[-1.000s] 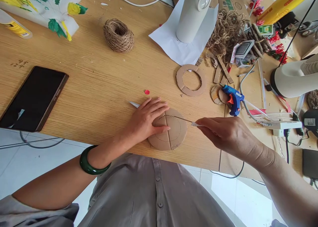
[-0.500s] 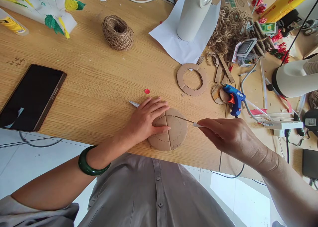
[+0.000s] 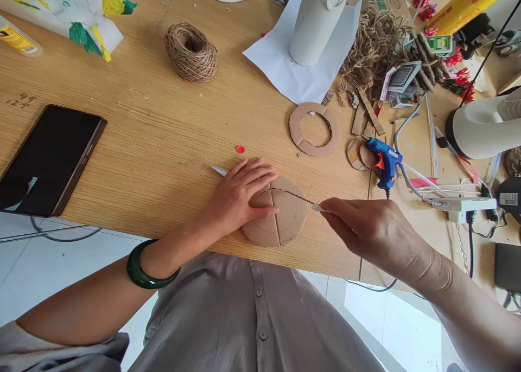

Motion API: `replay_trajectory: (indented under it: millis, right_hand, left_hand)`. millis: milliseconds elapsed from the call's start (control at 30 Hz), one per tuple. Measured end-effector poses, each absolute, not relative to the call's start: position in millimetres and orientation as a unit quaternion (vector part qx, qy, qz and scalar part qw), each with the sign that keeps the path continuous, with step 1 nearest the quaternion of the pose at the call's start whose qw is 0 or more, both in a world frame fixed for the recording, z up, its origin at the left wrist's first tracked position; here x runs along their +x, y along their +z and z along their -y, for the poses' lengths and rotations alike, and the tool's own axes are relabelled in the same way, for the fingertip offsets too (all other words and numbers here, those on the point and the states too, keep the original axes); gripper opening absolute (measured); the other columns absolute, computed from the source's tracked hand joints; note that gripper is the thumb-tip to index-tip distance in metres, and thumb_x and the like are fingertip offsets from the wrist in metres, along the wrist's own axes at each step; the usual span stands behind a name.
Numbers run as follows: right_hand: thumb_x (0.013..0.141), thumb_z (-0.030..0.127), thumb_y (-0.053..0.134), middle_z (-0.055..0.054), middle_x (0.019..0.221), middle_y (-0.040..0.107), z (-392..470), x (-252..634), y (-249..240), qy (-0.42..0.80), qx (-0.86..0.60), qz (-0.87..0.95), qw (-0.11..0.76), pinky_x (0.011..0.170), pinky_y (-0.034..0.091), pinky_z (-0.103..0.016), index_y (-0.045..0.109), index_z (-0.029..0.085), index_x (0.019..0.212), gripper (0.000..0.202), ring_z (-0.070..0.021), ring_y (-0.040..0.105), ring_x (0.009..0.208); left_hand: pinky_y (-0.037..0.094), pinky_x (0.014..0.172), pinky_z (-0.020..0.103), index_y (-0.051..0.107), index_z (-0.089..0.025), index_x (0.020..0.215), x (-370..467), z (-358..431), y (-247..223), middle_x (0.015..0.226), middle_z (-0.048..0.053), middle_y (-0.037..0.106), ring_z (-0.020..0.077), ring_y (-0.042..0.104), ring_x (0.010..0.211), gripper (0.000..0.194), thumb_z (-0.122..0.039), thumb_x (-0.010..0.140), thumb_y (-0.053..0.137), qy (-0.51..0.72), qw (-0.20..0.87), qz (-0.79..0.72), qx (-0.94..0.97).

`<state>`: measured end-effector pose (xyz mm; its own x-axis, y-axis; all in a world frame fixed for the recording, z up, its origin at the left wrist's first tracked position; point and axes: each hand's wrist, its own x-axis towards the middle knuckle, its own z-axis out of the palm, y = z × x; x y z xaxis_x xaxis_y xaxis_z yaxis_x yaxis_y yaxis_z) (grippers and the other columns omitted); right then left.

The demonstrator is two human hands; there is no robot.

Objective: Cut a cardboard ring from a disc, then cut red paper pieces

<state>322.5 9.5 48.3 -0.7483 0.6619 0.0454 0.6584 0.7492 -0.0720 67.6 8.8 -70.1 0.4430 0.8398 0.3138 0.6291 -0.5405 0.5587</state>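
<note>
A round cardboard disc lies near the table's front edge, with a circle drawn on it and a straight crease across it. My left hand rests flat on its left part, fingers stretched out and thumb on the crease. Under that hand pokes out a pointed metal tip; the rest of it is hidden. In a pinch, my right hand holds a thin-bladed craft knife by its whitish handle end. Its narrow blade meets the disc at the upper part of the drawn circle.
Beyond the disc lies a cardboard ring, beside a blue glue gun with its cable. A ball of twine, a phone and a white flask on paper stand further out. Frayed twine piles up at right.
My right hand has shifted slightly left and toward my body, bringing the knife with it at a slightly steeper slant. My left hand and the disc stay nearly in place.
</note>
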Motion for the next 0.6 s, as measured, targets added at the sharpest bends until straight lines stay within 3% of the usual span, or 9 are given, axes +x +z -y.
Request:
replay_trajectory:
  millis: [600]
  right_hand:
    - [0.1,0.02,0.037,0.004,0.051,0.044,-26.2,316.9,46.6,0.059,-0.327,0.941,-0.061,0.048,0.017,-0.028,0.057,0.017,0.08,0.029,-0.0095,0.03,0.046]
  left_hand:
    - [0.029,0.119,0.052,0.055,-0.02,0.135,68.6,-9.1,-69.6,0.139,0.009,0.06,0.0298,0.045,0.138,0.06,-0.05,0.085,0.067,0.286,0.191,-0.443,0.828]
